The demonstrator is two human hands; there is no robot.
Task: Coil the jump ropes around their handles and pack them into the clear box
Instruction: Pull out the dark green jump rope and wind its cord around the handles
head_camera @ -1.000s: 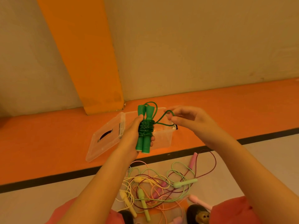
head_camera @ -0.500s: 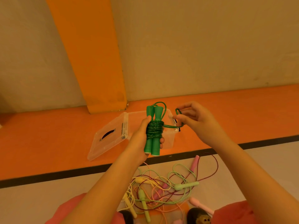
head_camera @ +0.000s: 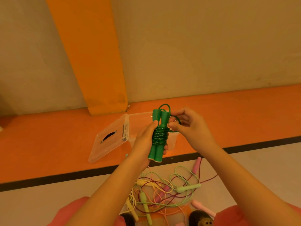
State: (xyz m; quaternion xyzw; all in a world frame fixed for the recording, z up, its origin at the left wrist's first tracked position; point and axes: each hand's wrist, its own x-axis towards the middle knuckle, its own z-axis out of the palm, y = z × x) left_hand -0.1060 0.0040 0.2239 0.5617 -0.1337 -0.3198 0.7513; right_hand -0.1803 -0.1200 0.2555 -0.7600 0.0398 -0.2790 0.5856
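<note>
We are gripping the green jump rope (head_camera: 157, 139) in our left hand (head_camera: 144, 142) at the centre of the frame. Our fingers are curling round its 2 handles, which are standing side by side and nearly upright, with the cord wound in tight turns round their middle. Our right hand (head_camera: 193, 126), just right of the rope, is pinching a loose loop (head_camera: 178, 120) of the same green cord between thumb and fingers, close to the handle tops. Another small loop is arching above the handles.

Directly behind our hands the clear box (head_camera: 173, 141) is sitting open on the orange floor band (head_camera: 48, 144). Its lid (head_camera: 108, 144) is lying folded out to the left, with a dark slot showing in it. We cannot tell whether anything is lying inside the box.

In the lower centre, on the pale floor, the other jump ropes (head_camera: 164, 191) are lying uncoiled in a tangle, with light green, yellow, pink and dark red cords crossing each other. A light green handle (head_camera: 189, 188) is lying at the tangle's right side. A pink handle (head_camera: 196, 165) is pointing up toward the black line (head_camera: 65, 176).
</note>
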